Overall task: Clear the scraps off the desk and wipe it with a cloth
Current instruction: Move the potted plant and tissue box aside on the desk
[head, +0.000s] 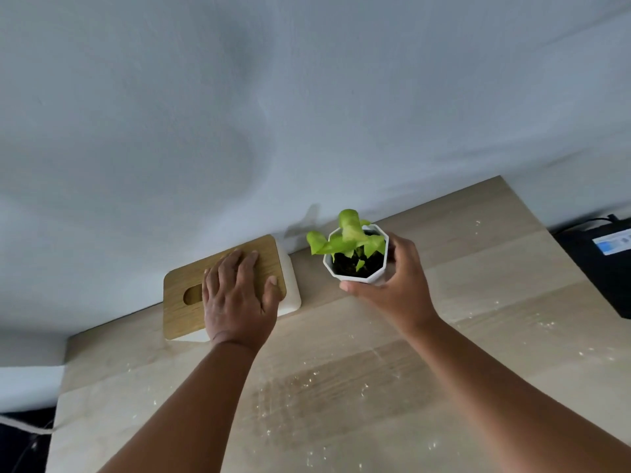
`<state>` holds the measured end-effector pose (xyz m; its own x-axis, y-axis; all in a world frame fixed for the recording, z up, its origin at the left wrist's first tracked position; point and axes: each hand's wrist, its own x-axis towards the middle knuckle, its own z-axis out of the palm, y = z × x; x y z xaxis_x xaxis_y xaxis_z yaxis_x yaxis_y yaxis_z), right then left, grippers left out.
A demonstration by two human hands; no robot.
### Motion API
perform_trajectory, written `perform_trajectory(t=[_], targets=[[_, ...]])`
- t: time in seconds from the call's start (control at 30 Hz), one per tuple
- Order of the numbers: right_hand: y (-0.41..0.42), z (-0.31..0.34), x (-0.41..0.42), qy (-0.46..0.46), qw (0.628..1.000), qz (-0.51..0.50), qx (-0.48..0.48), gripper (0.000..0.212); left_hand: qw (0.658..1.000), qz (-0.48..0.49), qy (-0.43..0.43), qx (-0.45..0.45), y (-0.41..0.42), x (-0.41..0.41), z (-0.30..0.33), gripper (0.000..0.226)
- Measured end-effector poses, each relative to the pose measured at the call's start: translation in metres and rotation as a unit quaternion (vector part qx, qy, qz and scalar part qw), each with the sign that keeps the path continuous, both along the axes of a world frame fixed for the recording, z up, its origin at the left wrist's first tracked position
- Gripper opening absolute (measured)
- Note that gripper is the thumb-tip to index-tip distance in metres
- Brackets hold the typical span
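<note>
Head view, both hands at the back edge of the desk point(375, 387), right by the grey wall point(239, 114). Left hand point(239, 295) lies flat on the wooden lid of the tissue box point(191, 285), fingers straight and slightly spread, thumb out toward the box's right edge, palm covering the right part of the lid; the oval slot shows just left of the hand. Box body is white and sits against the wall. Right hand point(396, 285) wraps the white faceted plant pot point(345, 271) from the right side, thumb across the near face, fingers curled round the far side. Can't tell whether the pot is lifted or resting on the desk. Pot holds dark soil and a small plant with bright green leaves point(345, 233), and sits just right of the box, not touching it. Scraps point(307, 380): pale crumbs and flecks scattered over the light wood, densest in the middle between the forearms and toward the right side. No cloth in frame. Dark device point(601, 261) with a label sits off the right end of the desk.
</note>
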<state>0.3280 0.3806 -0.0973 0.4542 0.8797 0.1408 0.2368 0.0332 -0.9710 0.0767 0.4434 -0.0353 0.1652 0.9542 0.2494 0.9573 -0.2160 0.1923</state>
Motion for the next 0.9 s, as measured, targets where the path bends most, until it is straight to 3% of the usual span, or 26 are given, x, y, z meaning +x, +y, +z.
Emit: perform_trajectory(t=[0.9], targets=[[-0.017,-0.011,0.169,0.047,0.977,-0.210,0.013,0.091,1.000,0.011,0.008,-0.015,-0.002,0.004,-0.003,0.064]])
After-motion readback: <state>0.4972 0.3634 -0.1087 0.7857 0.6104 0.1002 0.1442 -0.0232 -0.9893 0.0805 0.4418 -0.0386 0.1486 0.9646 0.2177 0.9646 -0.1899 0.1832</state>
